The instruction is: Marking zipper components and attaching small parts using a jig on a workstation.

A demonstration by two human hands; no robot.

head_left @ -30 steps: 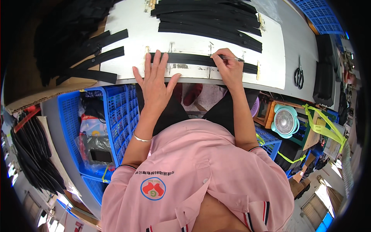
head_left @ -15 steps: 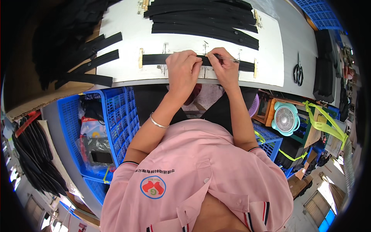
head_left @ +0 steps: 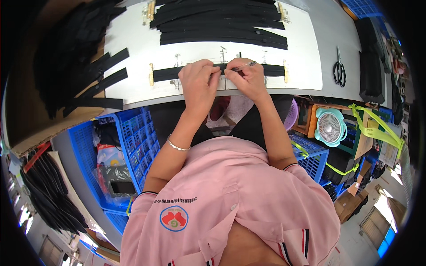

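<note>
A black fabric strip (head_left: 273,70) lies flat from left to right across a white board (head_left: 306,53), between two tan tape marks. My left hand (head_left: 197,83) is closed on the strip near its middle, its fingers curled and pressed down. Just to its right, my right hand (head_left: 248,82) pinches a slim clear pen (head_left: 244,67), which lies slantwise over the strip. The fingertips of both hands almost meet, and they hide the strip's middle and the pen's tip.
Beyond my hands lies a pile of black strips (head_left: 217,22). More strips spill from a cardboard box (head_left: 26,126) at the left. Black-handled scissors (head_left: 339,71) lie right of the board, near stacked black pieces (head_left: 372,82). Blue crates (head_left: 133,146) and a small fan (head_left: 330,127) stand below table level.
My right hand has drawn closer to my left, and the pen in it has swung to a different slant. The whole view has shifted slightly. My left hand keeps its hold on the strip.
</note>
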